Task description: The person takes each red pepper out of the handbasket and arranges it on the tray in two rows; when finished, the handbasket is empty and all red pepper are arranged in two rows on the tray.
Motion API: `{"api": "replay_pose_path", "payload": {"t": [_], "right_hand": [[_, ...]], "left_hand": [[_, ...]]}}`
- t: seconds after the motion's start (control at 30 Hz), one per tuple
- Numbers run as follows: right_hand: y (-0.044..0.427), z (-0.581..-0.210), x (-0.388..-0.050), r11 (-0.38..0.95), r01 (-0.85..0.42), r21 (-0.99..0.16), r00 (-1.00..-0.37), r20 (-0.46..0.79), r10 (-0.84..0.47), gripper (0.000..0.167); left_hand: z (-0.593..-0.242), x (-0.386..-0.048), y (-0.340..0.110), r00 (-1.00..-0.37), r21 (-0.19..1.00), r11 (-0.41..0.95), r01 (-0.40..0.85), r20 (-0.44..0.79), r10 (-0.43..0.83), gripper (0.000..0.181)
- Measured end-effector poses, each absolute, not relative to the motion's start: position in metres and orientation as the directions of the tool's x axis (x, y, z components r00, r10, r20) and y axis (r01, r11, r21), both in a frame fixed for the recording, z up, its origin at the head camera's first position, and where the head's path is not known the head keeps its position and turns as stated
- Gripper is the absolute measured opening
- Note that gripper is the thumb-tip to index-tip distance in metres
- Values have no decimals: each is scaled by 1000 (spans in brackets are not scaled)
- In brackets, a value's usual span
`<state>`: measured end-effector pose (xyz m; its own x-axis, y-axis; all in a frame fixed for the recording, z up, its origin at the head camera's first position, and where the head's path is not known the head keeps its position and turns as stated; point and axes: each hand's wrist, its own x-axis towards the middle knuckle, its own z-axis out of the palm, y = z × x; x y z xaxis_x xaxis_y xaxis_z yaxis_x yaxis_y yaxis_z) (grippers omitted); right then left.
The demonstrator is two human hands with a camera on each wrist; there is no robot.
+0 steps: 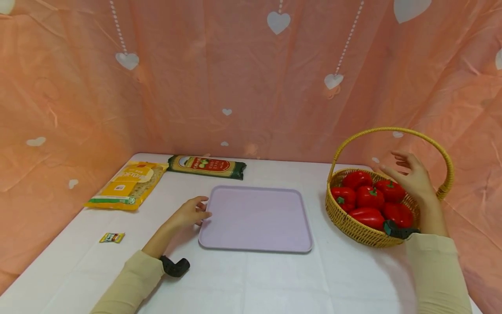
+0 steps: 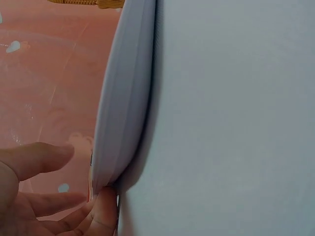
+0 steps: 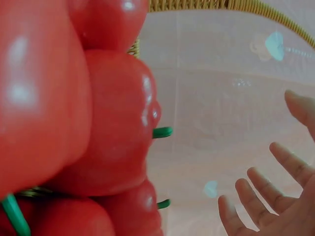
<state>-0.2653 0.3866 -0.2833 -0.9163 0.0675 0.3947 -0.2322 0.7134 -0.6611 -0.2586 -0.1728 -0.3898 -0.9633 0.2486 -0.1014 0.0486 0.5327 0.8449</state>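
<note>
At the left rim of a pale purple tray (image 1: 256, 220), my left hand (image 1: 192, 212) touches the edge with its fingers. In the left wrist view the thumb (image 2: 42, 158) stands apart from the tray wall (image 2: 123, 98), while fingertips meet its corner. My right hand (image 1: 413, 176) hovers over the right part of a wicker basket (image 1: 353, 226), under its tall handle, with fingers spread and nothing held. Several glossy red bell peppers (image 1: 370, 197) with green stems fill the basket. The right wrist view shows peppers (image 3: 115, 123) close by, apart from the fingers (image 3: 266, 189).
A yellow food packet (image 1: 129, 185) lies at the back left. Beside it is a long green-and-red packet (image 1: 208, 166) along the back. A small wrapped sachet (image 1: 112, 237) sits on the white tablecloth (image 1: 219, 283), left of my left arm. An orange curtain (image 1: 243, 78) with hearts hangs behind.
</note>
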Motion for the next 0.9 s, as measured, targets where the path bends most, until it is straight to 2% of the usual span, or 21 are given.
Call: {"api": "replay_pose_path", "payload": {"t": [0.27,0.53,0.9], "right_hand": [[399,-294,-271,724,-175,-667,-934,345,92,67],[410,-307,-278,711,-221,-667,-944,330,16,68],[420,-319,-278,760,-177,-625,-978,197,-66,65]], "left_hand": [[-394,-261,-174,-959,850,521,77,-81,273,56],[-398,-263,-176,-961,827,551,113,-50,272,51],[-400,-263,-176,-963,823,557,114,-46,265,49]]}}
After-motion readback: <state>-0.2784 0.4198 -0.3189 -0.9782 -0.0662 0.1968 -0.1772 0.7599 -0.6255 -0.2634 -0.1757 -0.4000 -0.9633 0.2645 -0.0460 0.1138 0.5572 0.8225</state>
